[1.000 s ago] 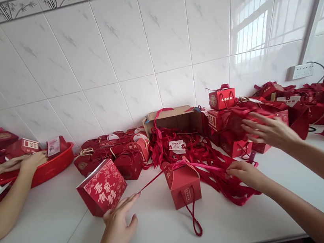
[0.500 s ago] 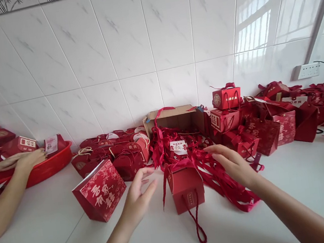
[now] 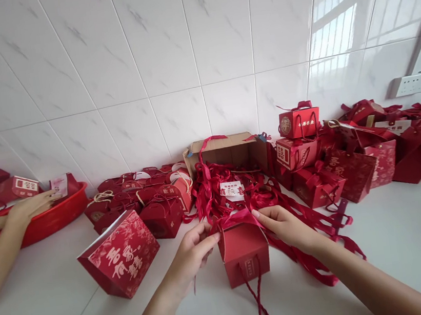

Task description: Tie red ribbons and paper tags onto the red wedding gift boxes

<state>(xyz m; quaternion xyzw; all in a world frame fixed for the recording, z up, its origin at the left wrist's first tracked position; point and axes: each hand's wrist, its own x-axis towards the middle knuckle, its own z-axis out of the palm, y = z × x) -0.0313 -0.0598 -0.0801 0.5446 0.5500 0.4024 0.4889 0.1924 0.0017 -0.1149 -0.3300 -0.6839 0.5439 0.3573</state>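
Note:
A red gift box (image 3: 245, 254) with a twisted cord handle (image 3: 259, 303) stands upright on the white tabletop in front of me. Across its top lies a red ribbon (image 3: 234, 219). My left hand (image 3: 198, 247) pinches the ribbon at the box's upper left corner. At the upper right corner, my right hand (image 3: 286, 226) has thumb and fingers closed on the other side of the same ribbon. Just behind the box, a heap of loose red ribbons (image 3: 214, 188) spills from an open cardboard box (image 3: 229, 152), with a white printed card (image 3: 232, 190) on top.
To the left stands a red box with white lettering (image 3: 125, 256), before several smaller red boxes (image 3: 162, 215). A co-worker's hand (image 3: 33, 205) reaches over a red basin (image 3: 53, 219) of boxes. Stacked boxes (image 3: 299, 124) and red bags (image 3: 356, 174) line the right.
Both hands have come in toward the gift box and taken hold of the ribbon on its top. The co-worker's hand has shifted slightly over the basin. The view has tilted down a little.

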